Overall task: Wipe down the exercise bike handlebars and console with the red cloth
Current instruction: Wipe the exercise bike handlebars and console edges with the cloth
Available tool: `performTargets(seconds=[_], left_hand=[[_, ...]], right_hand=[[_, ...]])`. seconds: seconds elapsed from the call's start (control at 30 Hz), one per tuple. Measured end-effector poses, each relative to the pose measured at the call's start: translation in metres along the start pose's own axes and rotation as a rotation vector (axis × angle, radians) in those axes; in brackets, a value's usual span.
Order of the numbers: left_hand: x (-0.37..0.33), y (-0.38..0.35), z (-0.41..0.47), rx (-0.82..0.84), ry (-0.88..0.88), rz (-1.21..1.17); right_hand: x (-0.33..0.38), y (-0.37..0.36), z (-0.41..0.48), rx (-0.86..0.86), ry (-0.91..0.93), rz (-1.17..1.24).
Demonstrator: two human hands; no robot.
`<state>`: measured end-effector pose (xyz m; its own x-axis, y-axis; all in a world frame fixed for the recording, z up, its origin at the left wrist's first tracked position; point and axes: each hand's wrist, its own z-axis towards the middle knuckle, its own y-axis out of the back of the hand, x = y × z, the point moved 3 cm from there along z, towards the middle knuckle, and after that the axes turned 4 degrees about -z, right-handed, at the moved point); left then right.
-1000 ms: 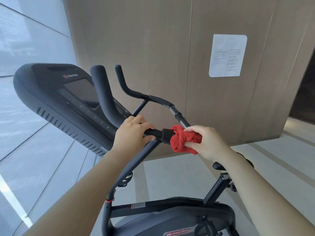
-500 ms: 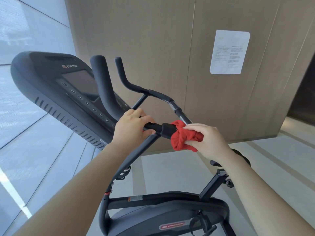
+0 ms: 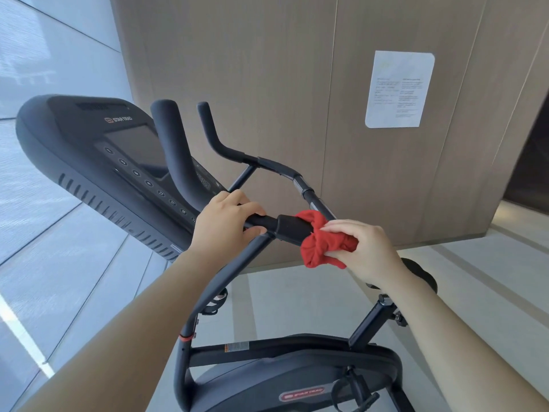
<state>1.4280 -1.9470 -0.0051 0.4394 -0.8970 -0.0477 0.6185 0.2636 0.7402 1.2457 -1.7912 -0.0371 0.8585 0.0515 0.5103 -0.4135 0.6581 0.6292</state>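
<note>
A black exercise bike fills the middle of the view. Its console [image 3: 98,144], with a dark screen and a row of buttons, tilts at the left. Black handlebars [image 3: 285,169] curve up behind it. My left hand [image 3: 224,224] grips the near handlebar grip beside the console. My right hand [image 3: 361,249] holds a bunched red cloth [image 3: 319,243] wrapped around the end of the bar's thicker black sleeve [image 3: 289,230]. The bar under the cloth is hidden.
A wood-panelled wall stands close behind the bike, with a white paper notice [image 3: 398,89] on it. The bike's frame and flywheel cover [image 3: 297,379] sit below my arms. The seat [image 3: 421,272] peeks out behind my right wrist. Pale tiled floor [image 3: 59,278] lies at the left.
My right hand and the red cloth have stayed at about the same spot on the bar, shifting slightly. My left hand keeps its grip. The camera view has shifted a little.
</note>
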Motion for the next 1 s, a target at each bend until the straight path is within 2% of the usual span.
performTargets(seconds=[0.1, 0.17, 0.33, 0.63, 0.7, 0.8, 0.87, 1.0], left_hand=[[-0.001, 0.000, 0.001, 0.011, -0.002, 0.004], [0.000, 0.001, 0.001, 0.013, -0.003, 0.006], [0.000, 0.001, 0.001, 0.002, -0.028, 0.023], [-0.001, 0.001, 0.002, -0.008, -0.039, 0.015], [0.000, 0.001, 0.002, -0.009, -0.039, 0.010], [0.000, 0.000, 0.002, -0.002, -0.035, 0.012], [-0.001, 0.001, 0.000, -0.015, -0.030, 0.008], [-0.008, -0.001, -0.002, -0.020, -0.014, 0.005]], right_hand=[[-0.003, 0.010, -0.001, -0.002, -0.088, 0.046], [0.004, 0.020, 0.003, -0.009, -0.114, 0.160], [0.036, 0.055, 0.026, -0.027, -0.019, 0.416], [0.044, 0.083, 0.054, -0.059, 0.015, 0.523], [0.033, 0.069, 0.057, -0.053, -0.016, 0.435], [0.008, 0.023, 0.053, 0.033, -0.080, 0.127], [-0.001, -0.001, 0.048, 0.050, -0.030, -0.031], [-0.003, -0.006, 0.051, 0.093, 0.084, -0.133]])
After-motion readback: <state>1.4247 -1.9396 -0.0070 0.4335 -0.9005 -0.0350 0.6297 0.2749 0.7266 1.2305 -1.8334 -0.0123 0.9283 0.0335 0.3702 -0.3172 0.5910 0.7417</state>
